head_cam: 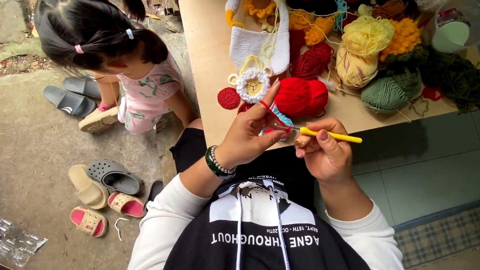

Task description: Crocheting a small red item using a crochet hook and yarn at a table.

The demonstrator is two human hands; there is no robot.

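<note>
Head view looks down on our two hands raised in front of our chest, over the near edge of a wooden table [202, 37]. Our right hand [325, 152] is turned palm-in, fingers curled tight around a yellow crochet hook [334, 136], which lies level with its tip pointing toward the left hand. Our left hand [250, 131], forearm angled up from a beaded wrist, has its fingers bent and pinching a small red and blue crochet piece [273, 120], index finger lifted with red yarn over it. Just beyond on the table sit a red yarn ball [302, 97] and a white crocheted bag [259, 37]. A child [113, 46] crouches to our left.
</note>
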